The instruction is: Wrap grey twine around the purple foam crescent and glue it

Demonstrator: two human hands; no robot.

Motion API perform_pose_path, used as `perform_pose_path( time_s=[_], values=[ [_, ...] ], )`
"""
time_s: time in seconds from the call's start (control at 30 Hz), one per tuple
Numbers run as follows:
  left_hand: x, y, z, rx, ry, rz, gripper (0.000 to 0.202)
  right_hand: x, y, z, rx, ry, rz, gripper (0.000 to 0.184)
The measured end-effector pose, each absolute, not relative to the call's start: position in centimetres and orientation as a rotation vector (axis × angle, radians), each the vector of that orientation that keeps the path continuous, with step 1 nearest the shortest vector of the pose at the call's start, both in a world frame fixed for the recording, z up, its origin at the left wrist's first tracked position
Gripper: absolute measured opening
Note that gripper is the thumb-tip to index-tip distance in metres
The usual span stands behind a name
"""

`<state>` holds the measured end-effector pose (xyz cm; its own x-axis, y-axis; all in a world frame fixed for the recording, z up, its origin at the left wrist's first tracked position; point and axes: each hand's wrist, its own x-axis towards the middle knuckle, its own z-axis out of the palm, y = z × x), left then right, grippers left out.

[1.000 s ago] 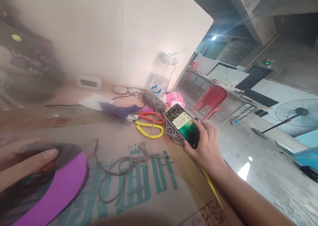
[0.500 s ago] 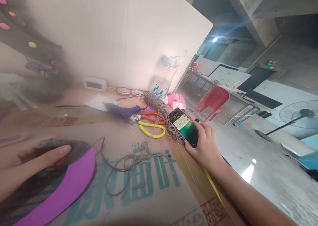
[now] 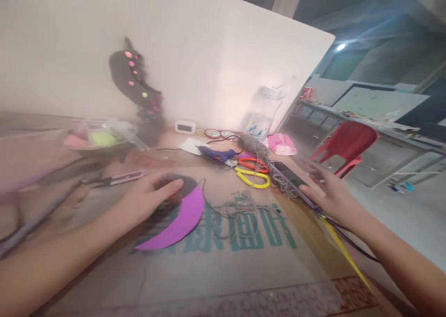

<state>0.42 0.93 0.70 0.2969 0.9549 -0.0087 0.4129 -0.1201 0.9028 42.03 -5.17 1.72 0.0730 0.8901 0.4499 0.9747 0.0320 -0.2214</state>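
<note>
Head camera view, partly blurred: a person's two bare hands are at work over a desk [image 3: 170,140] with a white panel [image 3: 195,52] standing along its back edge. The left forearm slants in from the desk's near left side, wrist nearly straight and palm down. The left hand [image 3: 153,192] is closed on a crescent [image 3: 192,211], thumb pressed flat on top and the other fingers hidden beneath. The crescent lies toward the middle of the desk; its upper end is wrapped in grey yarn, and the rest is bare purple, curving to a point toward the near edge.

The right forearm reaches forward along the desk's right edge. The right hand [image 3: 329,194] is half open, its thumb at the near end of a phone [image 3: 291,180] beside that edge. Its fingers are blurred, so whether it grips the phone cannot be told.

Between the hands, loose yarn [image 3: 240,211] trails in loops. Farther back sit scissors [image 3: 253,178] with red and yellow handles, a blue glue gun [image 3: 216,155] and, near the back right corner, a clear bottle [image 3: 259,117].
</note>
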Motion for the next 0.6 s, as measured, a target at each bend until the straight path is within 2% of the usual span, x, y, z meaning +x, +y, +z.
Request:
perform_pose_path(
  time_s=[0.1, 0.17, 0.23, 0.3, 0.5, 0.53, 0.6],
  values=[
    [0.2, 1.1, 0.3, 1.701, 1.185, 0.864, 0.031, 36.3, -5.4, 3.8, -1.684, -1.876, -0.070, 0.040],
    [0.1, 1.2, 0.1, 1.699, 1.136, 0.894, 0.030, 31.6, -5.2, 4.5, -1.552, -1.972, 0.226, 0.034],
    [0.1, 1.1, 0.2, 1.722, 1.101, 0.887, 0.032, 27.4, -4.6, 4.6, -1.451, -2.052, 0.570, 0.041],
    [0.2, 0.9, 0.3, 1.747, 1.075, 0.907, 0.033, 24.4, -3.4, 4.2, -1.391, -2.091, 0.762, 0.047],
    [0.2, 0.6, 0.5, 1.817, 1.029, 1.044, 0.029, 21.4, -0.5, 2.7, -1.194, -1.896, 0.957, 0.074],
    [0.2, 0.5, 0.6, 1.823, 1.019, 1.069, 0.028, 21.4, -0.3, 2.5, -1.179, -1.879, 1.007, 0.072],
    [0.2, 0.3, 1.0, 1.830, 1.023, 1.141, 0.028, 21.4, -0.3, 2.2, -1.170, -1.933, 1.105, 0.052]
  ],
)
